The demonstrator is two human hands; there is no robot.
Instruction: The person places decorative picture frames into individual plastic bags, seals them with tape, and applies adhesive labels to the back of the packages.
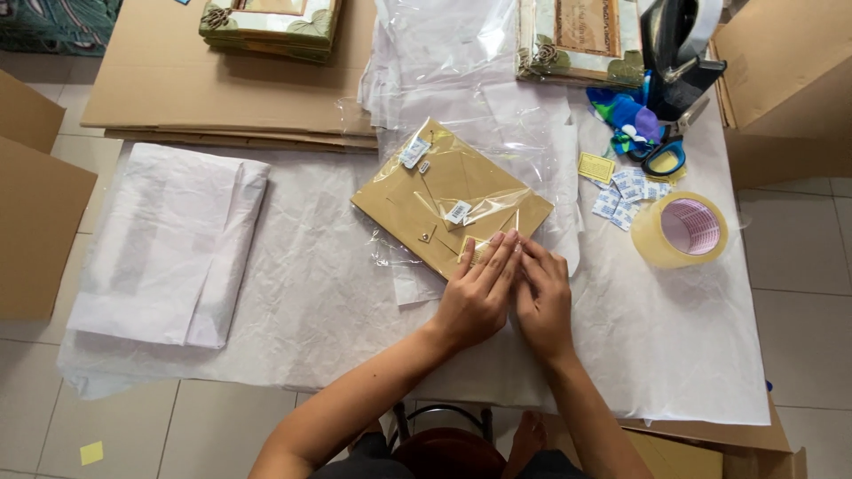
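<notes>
A flat brown frame back [444, 200] lies tilted on the paper-covered table inside a clear plastic bag [497, 133]. Small white packets and metal hangers sit on its back. My left hand [477, 288] presses flat on the frame's near corner, fingers together over the plastic. My right hand [543, 297] lies beside it, fingertips touching the same corner and the left hand's fingers. Neither hand lifts anything.
A roll of clear tape [682, 231], small white packets [626, 195], blue-handled scissors [661, 155] and a tape dispenser [679, 49] lie at the right. A folded white paper stack [169, 244] is at the left. Decorated frames [271, 27] and cardboard sheets [160, 80] sit behind.
</notes>
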